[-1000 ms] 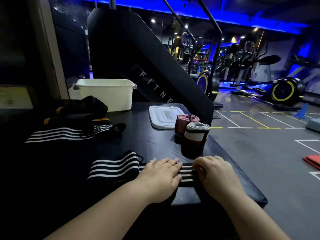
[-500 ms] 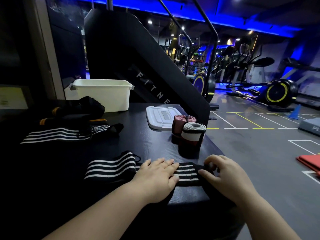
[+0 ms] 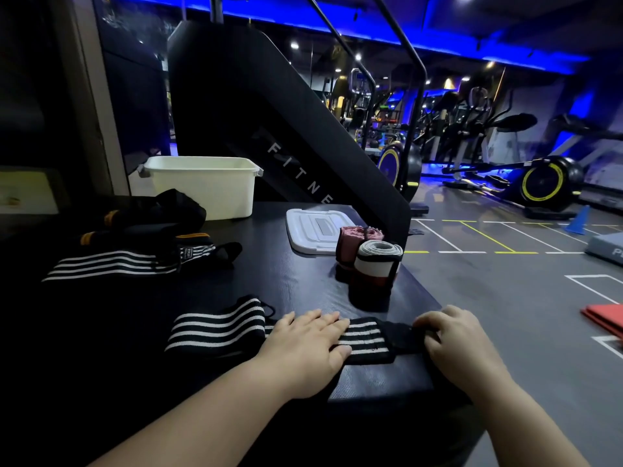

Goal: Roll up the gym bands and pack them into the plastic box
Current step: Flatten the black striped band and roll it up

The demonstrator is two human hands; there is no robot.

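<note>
Fabric is what you are dealing with. The band (image 3: 215, 328) looks like soft, light woven elastic, limp enough to lie flat and wrinkle, with nothing fragile in it. It lies stretched left to right along the near edge of the bench (image 3: 303, 284), black with white stripes. Its left part is slightly humped, and its right end is a plain black tab close to the bench's right edge. A strip like this probably springs loose unless the first turn is tight, so take hold at the tab end, across the full width, and pin the length behind it.

Your left grip (image 3: 303, 345) is spread flat, fingers straight and close together, pressing the band's middle onto the bench. Your right grip (image 3: 455, 338) is curled — fingertips hooked onto the black tab, knuckles up. The thumb is hidden, so you cannot tell whether it pinches from underneath or the fingers merely press from above.

Two rolls (image 3: 377, 264) stand upright just beyond the band, touching each other, beside the lid (image 3: 313, 230). The box (image 3: 202, 187) sits open at the far left of the bench, well apart from both grips — its inside is out of sight. A second band (image 3: 111, 264) lies unrolled against a dark pile (image 3: 151, 217), in front of the box.
</note>
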